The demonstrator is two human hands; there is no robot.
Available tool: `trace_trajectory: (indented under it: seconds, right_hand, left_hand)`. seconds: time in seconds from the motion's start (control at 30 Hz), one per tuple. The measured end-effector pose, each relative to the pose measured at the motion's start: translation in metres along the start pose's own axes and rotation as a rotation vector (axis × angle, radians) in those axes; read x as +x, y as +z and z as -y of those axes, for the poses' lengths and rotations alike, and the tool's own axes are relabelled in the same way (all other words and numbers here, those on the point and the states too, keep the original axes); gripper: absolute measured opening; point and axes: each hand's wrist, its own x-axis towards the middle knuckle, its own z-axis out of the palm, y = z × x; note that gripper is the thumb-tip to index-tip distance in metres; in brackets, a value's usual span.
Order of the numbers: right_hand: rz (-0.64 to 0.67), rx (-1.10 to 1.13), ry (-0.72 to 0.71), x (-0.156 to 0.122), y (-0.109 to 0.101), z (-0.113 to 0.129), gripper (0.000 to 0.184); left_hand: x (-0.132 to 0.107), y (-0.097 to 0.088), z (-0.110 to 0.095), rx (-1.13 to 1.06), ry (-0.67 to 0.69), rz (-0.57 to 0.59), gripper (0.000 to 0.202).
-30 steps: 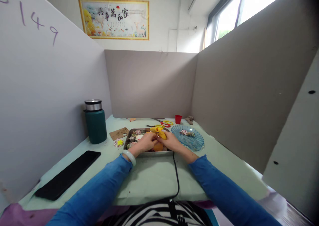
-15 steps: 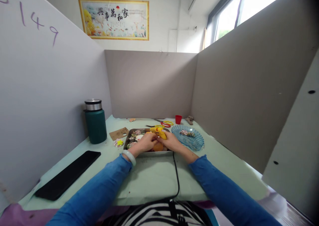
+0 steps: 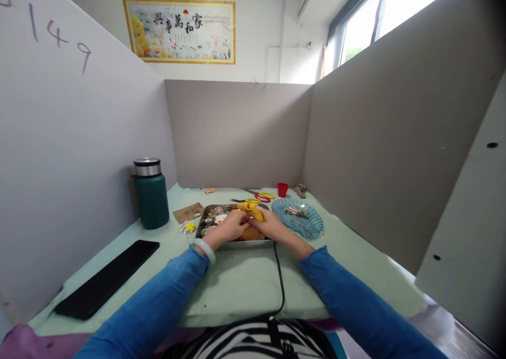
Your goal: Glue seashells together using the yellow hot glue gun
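Observation:
A yellow glue gun [image 3: 253, 210] is in my right hand [image 3: 272, 225], its nozzle end pointing left over a metal tray [image 3: 237, 246]. From the gun's side of the tray a black cord [image 3: 281, 280] runs down toward my lap. My left hand [image 3: 231, 226] meets the right one above the tray, fingers closed in a pinch; what they hold is hidden. Inside the tray lie several small patterned pieces [image 3: 211, 219] and an orange round piece [image 3: 251, 234], partly covered by the hands.
On the left stand a green bottle [image 3: 152, 201] and a black phone-like slab [image 3: 108, 279]. A brown card [image 3: 188, 212] and a flower piece [image 3: 188, 226] lie beside the tray. Behind are scissors [image 3: 264, 196] and a red cup [image 3: 282, 190]. A blue plate [image 3: 314, 222] sits right. Partitions [image 3: 237, 132] enclose the table.
Both hands and the glue gun stay almost still above the tray. The whole view has shifted very slightly.

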Motion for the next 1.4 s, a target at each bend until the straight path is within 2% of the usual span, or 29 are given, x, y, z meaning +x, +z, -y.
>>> trace_trajectory:
  seconds: [0.5,0.93,1.4]
  right_hand:
    - [-0.009,-0.008,-0.001,-0.0001,0.0015,-0.0024,0.037]
    - [-0.007,-0.028,0.012,-0.0004,0.0010,-0.0017,0.032]
    - [0.000,-0.001,0.012,-0.0003,0.0004,-0.0011,0.032]
  left_hand:
    - [0.0029,0.0029,0.0046,-0.035,-0.032,-0.012,0.016]
    - [0.0019,0.0017,0.0033,-0.047,0.009,0.001,0.016]
    - [0.0021,0.0031,0.0039,-0.098,-0.018,0.023,0.016]
